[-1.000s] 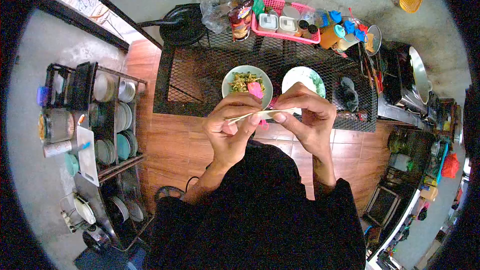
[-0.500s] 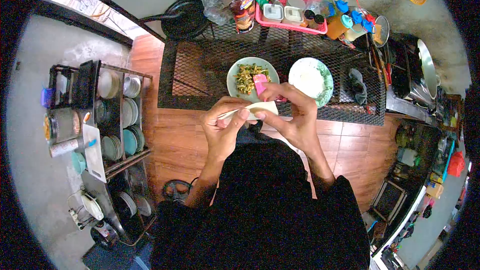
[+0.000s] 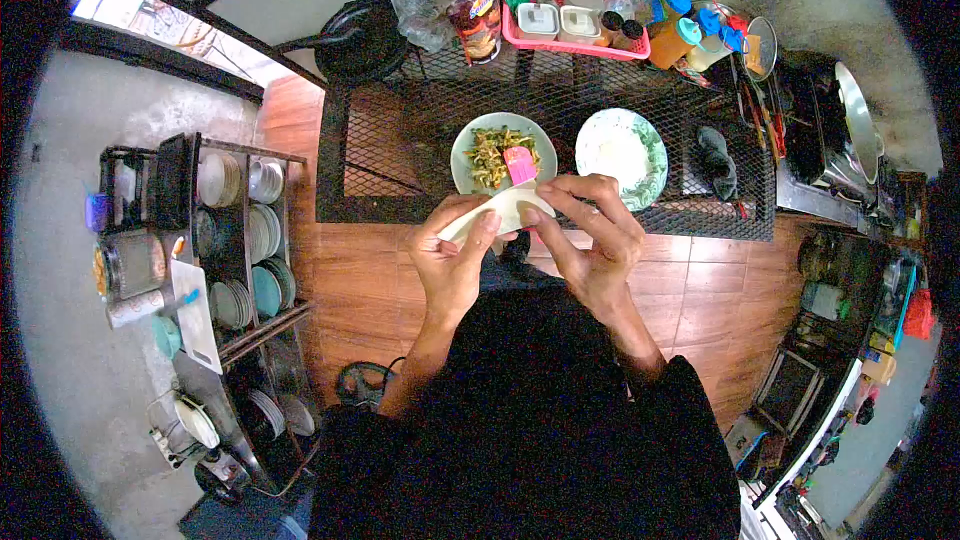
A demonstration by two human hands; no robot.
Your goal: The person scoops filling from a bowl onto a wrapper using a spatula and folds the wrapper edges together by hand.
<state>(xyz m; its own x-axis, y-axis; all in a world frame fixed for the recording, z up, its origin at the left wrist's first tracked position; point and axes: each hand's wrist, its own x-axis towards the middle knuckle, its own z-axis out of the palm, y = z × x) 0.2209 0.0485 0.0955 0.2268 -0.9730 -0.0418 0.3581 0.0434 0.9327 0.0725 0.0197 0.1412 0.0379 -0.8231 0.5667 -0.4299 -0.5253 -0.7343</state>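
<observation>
A thin, pale wrapper sheet (image 3: 510, 208) is held up between both hands, in front of the table. My left hand (image 3: 453, 255) pinches its left part between thumb and fingers. On the other side, my right hand (image 3: 597, 245) grips its right edge with thumb and fingertips. Just beyond lies a pale plate (image 3: 465, 175) of chopped vegetable filling (image 3: 487, 157), with a pink utensil (image 3: 520, 166) resting in it. To the right, a green-patterned plate (image 3: 655, 172) bears a round white stack (image 3: 615, 155).
Behind the plates on the black mesh table (image 3: 400, 105) stand a pink basket (image 3: 575, 45) of containers, a snack packet (image 3: 480, 22), capped bottles (image 3: 690, 35) and a dark pan (image 3: 360, 38). A dish rack (image 3: 250, 230) is at left, a large pot (image 3: 858, 125) at right.
My right fingers have shifted from above the utensil to the sheet's upper right edge. The sheet looks more opened out and raised. The view has shifted slightly.
</observation>
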